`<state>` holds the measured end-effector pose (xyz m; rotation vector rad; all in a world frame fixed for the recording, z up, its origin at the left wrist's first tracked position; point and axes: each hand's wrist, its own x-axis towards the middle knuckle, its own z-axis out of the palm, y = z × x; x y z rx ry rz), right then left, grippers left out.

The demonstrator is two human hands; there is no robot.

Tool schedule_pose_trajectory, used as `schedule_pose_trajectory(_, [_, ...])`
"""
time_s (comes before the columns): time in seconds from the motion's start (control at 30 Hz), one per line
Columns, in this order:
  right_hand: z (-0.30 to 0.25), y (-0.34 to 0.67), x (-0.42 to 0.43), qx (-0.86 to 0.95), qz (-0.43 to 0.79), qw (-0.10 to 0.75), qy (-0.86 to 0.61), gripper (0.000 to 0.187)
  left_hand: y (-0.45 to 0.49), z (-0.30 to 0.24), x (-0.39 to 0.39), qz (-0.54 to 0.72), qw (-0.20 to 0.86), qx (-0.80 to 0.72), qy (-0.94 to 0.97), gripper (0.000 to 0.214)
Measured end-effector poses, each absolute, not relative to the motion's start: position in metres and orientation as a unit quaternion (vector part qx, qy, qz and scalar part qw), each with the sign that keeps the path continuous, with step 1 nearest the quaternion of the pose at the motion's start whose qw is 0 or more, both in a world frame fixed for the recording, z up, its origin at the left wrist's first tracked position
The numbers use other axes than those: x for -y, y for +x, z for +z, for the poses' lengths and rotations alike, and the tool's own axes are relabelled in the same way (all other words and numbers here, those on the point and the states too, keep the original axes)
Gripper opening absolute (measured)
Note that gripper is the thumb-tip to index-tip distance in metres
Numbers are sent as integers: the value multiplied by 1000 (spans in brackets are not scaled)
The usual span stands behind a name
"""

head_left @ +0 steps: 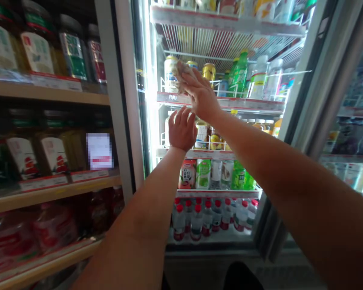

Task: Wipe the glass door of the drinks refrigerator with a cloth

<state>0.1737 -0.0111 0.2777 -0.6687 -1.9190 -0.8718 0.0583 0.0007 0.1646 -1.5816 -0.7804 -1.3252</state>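
Observation:
A crumpled, pale cloth point(181, 76) is under the fingers of my right hand point(201, 94), in front of the upper shelf of a lit drinks fridge. My right fingers press over it, and part of it bunches out past the fingertips. Just below and to the left, my left hand point(183, 129) is raised with its fingers pointing up and a little apart, holding nothing. Behind the hands stand a pale can point(170, 66) and a gold can point(209, 72). Whether glass lies between my hands and the drinks I cannot tell for sure.
Green bottles point(240, 70) and clear bottles fill the same fridge shelf. Cartons point(203, 174) stand lower, above red-capped water bottles point(196, 221). On the left, a wooden rack point(48, 90) holds large bottles. A metal door frame point(341, 88) rises on the right.

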Motion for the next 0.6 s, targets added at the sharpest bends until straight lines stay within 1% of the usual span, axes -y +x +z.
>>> schedule_pose_trajectory(0.1, [283,155,16,780,-331,441,-294,50,57,165,-3,-536,449,320,-640,40])
schedule_pose_trajectory(0.17, [287,145,17,804,-322,410,-286,51,56,165,-4,-545,445,324,-632,38])
schedule_pose_trajectory(0.3, [294,138,18,837,-345,351,-238,59,56,164,-5,-545,449,320,-632,34])
schedule_pose_trajectory(0.37, [294,138,18,836,-350,353,-233,55,56,163,-6,-545,444,322,-634,35])
schedule_pose_trajectory(0.5, [290,136,17,832,-315,403,-215,43,56,161,-7,-551,416,335,-641,37])
schedule_pose_trajectory(0.6, [292,138,19,849,-314,380,-190,39,56,160,-6,-548,408,330,-651,37])
